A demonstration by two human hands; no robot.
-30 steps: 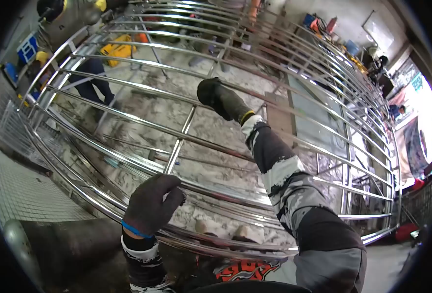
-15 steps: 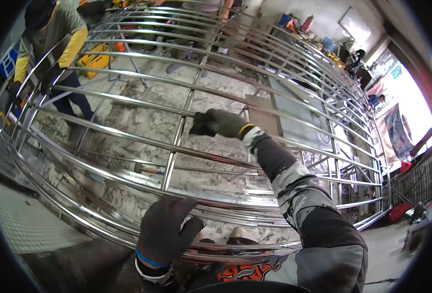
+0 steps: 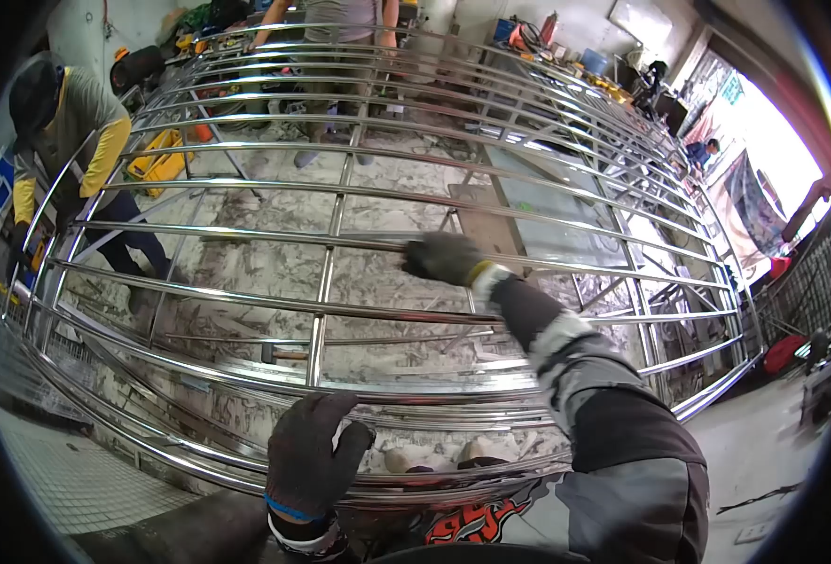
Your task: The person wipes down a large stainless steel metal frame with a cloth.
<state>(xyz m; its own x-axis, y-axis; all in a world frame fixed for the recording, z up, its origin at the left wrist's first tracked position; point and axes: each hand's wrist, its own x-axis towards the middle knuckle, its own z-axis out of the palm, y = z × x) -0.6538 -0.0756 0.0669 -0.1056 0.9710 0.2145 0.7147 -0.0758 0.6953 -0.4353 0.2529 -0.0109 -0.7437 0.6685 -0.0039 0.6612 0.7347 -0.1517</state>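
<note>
A large frame of shiny metal bars [image 3: 314,350] stretches across the view in front of me. My right hand [image 3: 446,259], in a dark glove with a yellow cuff edge, is closed at one long crossbar, right of an upright. Something dark shows at its fingertips, too unclear to name. Near the frame's front rails is my left hand [image 3: 310,453], in a dark glove with a blue edge. Its thumb stands apart from the curved fingers, and nothing shows between them.
At the left a person [image 3: 77,141] in yellow sleeves bends over the frame's end. Another person [image 3: 342,28] stands behind the far bars. A yellow case [image 3: 160,162] and a flat grey panel [image 3: 552,202] lie beyond the bars. Farther right is a third person [image 3: 700,152].
My right hand has moved right along the bar, away from the upright. My left hand stays by the front rails. The view has shifted, and more of the person at the back shows.
</note>
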